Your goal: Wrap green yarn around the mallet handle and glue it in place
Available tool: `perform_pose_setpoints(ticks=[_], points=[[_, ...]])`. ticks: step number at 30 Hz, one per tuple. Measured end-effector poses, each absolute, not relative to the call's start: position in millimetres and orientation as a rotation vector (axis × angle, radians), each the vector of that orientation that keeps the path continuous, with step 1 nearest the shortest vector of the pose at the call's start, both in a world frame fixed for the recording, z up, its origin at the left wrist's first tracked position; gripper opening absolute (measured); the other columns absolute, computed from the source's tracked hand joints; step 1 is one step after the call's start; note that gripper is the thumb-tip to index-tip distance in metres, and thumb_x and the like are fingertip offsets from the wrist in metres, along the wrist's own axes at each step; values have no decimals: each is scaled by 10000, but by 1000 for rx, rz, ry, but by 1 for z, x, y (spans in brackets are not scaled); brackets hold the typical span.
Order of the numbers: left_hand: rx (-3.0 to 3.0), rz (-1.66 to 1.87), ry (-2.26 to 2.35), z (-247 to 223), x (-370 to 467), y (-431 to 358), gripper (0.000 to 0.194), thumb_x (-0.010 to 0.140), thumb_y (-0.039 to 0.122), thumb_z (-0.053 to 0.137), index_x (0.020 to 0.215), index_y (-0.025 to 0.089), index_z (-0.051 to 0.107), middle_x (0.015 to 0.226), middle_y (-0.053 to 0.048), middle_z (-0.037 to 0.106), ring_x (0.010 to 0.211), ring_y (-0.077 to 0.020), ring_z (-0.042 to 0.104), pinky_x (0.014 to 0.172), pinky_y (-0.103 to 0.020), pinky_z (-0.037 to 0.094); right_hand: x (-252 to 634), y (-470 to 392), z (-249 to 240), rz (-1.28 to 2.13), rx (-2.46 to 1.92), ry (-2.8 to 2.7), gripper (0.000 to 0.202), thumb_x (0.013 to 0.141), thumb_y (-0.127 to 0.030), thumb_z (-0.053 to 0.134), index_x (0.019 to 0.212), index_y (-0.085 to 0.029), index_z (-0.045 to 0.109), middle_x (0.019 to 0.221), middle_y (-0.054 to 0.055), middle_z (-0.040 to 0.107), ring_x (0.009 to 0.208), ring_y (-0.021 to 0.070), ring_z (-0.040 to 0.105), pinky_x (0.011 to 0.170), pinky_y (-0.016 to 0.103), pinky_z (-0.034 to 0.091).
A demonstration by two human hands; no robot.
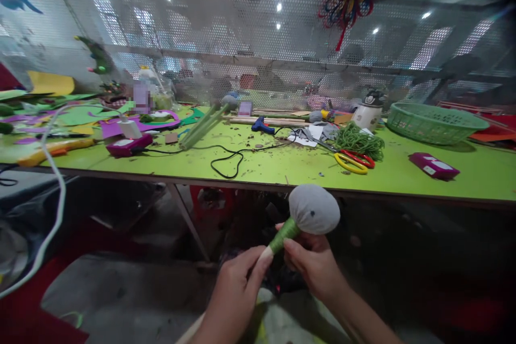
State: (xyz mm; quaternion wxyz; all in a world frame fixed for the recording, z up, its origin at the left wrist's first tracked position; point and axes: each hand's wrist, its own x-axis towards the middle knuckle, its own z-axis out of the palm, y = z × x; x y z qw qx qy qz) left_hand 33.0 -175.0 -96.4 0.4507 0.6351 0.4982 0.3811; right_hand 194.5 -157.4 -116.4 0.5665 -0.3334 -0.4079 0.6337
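A wooden stick with a grey cloth-covered round head [315, 208] is held in front of the table's near edge, tilted up to the right. Green cord [284, 235] is wound round the stick just below the head. My left hand [244, 279] grips the pale bare part of the stick under the winding, thumb and fingers closed. At the upper end of the winding, my right hand [312, 260] pinches the green cord beneath the grey head. A small dark spot shows on the head. The fingers behind the stick are partly hidden.
On the green table [274, 166] lie scissors [350, 163], a green cord bundle [360, 141], a blue glue gun [263, 126] with black cable and a purple box [434, 165]. A green basket [436, 122] stands right. A white cable [60, 193] hangs left.
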Motion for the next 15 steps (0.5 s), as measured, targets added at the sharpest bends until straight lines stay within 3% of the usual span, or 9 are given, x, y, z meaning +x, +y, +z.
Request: perform_pose_setpoints(ticks=[3, 5, 7, 12, 15], points=[[1394, 728, 1086, -88, 28, -174, 358, 862, 449, 498, 816, 152, 693, 575, 16, 541, 530, -102, 452, 515, -187, 370, 198, -159, -118, 1545, -742, -981, 284, 777, -280, 695, 1029, -152, 671, 441, -101, 333, 398, 57, 238, 423, 219, 231], [1166, 597, 996, -83, 25, -173, 411, 851, 504, 488, 793, 135, 658, 465, 72, 386, 385, -52, 248, 371, -167, 201, 200, -159, -118, 1557, -723, -981, 299, 772, -286, 699, 1037, -149, 672, 443, -95, 347, 395, 60, 259, 422, 221, 248], [967, 531, 913, -81, 24, -173, 424, 848, 528, 474, 806, 135, 629, 436, 96, 334, 345, -36, 138, 334, -178, 89, 201, -160, -116, 1563, -716, -973, 307, 763, -291, 707, 1030, -142, 674, 447, -91, 356, 397, 61, 271, 418, 220, 260], [913, 542, 883, -88, 31, -173, 430, 852, 536, 452, 823, 138, 613, 427, 82, 380, 310, -37, 199, 321, -177, 121, 198, -156, -112, 1577, -729, -933, 254, 751, -276, 718, 959, -136, 676, 454, -95, 343, 400, 52, 252, 402, 206, 242], [1229, 775, 1101, -93, 37, -174, 358, 823, 491, 536, 854, 151, 643, 535, 27, 517, 434, -83, 418, 411, -178, 311, 196, -154, -112, 1557, -754, -922, 182, 756, -275, 715, 871, -138, 681, 461, -92, 341, 407, 46, 225, 405, 207, 210]])
